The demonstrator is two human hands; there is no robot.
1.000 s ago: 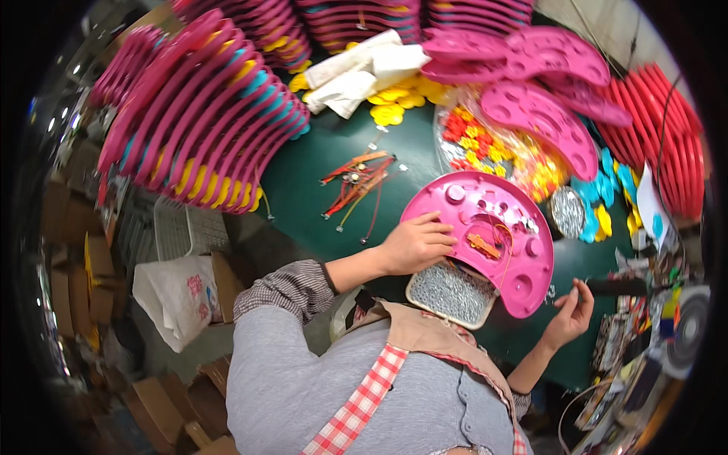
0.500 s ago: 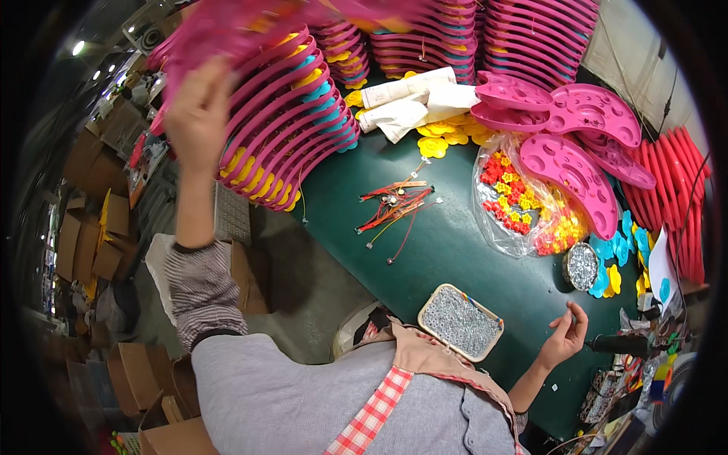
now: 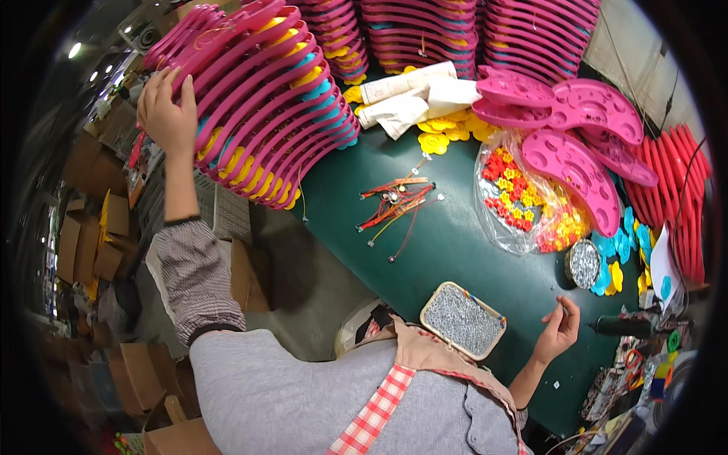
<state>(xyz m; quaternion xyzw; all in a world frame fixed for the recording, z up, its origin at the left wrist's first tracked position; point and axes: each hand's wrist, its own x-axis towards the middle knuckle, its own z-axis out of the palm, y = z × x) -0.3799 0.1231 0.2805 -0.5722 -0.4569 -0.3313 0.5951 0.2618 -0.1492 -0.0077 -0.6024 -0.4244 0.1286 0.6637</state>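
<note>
Hands inspected first: they are well apart. The left hand (image 3: 168, 110) is at the end of the uppermost pink curved shell (image 3: 220, 42), its fingers overlapping the edge from where I stand; whether they grip it I cannot tell. That shell lies atop a leaning stack of similar shells (image 3: 262, 125) at the table's left, with yellow and blue pieces showing between layers. The right hand (image 3: 559, 326) is over the green table (image 3: 455, 243), fingers loosely bent and apart, holding nothing.

Containers: a cream rectangular tray (image 3: 450, 339), nearest the wearer's apron (image 3: 413, 345), is well filled with small silvery parts (image 3: 462, 320) (too fine to identify from here). A round tub (image 3: 570, 271) beyond the right hand holds similar silvery pieces. A clear plastic bag (image 3: 502, 240) contains red and yellow flower-shaped pieces (image 3: 516, 189). Between bag and stack lies a loose bundle of wired parts (image 3: 394, 199).
</note>
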